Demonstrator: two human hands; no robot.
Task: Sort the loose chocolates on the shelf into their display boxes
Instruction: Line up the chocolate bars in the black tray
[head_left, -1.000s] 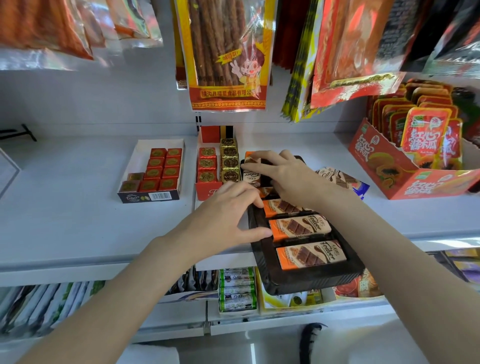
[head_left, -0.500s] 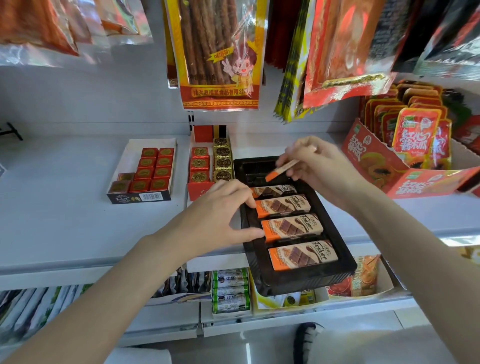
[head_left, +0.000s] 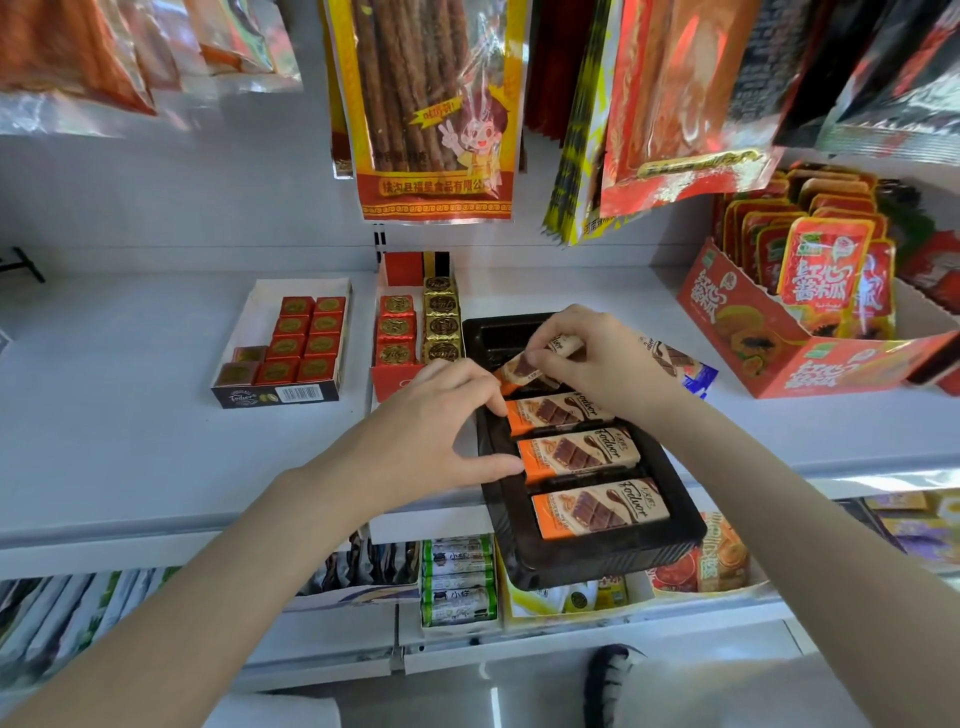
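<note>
White painted metal forms the long retail shelf (head_left: 130, 441), the largest item in view. On it, a black moulded plastic display tray (head_left: 597, 558) serves as the reference point; its near end overhangs the shelf's front edge. Right of the tray and well apart stands a red-and-orange printed cardboard carton (head_left: 810, 364) of red snack sachets. Left of the tray, well apart, sits a white open cardboard box (head_left: 260, 312) of red foil-wrapped squares. Just beside the tray's left far corner is a red cardboard box (head_left: 395, 376) holding red and gold foil squares in two rows.

Inside the tray lie three orange-and-cream wrapped chocolate bars (head_left: 597, 506) in separate compartments, crosswise, one behind another from the near end. The tray's far compartments appear dark; their contents cannot be told.

The left hand (head_left: 431, 415) rests at the tray's left rim, fingers curled, fingertips touching the ends of the bars; whether it grips anything cannot be told. The right hand (head_left: 597, 358) is over the tray's middle, pinching one orange-and-cream chocolate bar (head_left: 535, 364), tilted, above the compartment behind the filled ones. Just right of the tray lies another wrapped bar (head_left: 675, 361), partly hidden by the right wrist.
</note>
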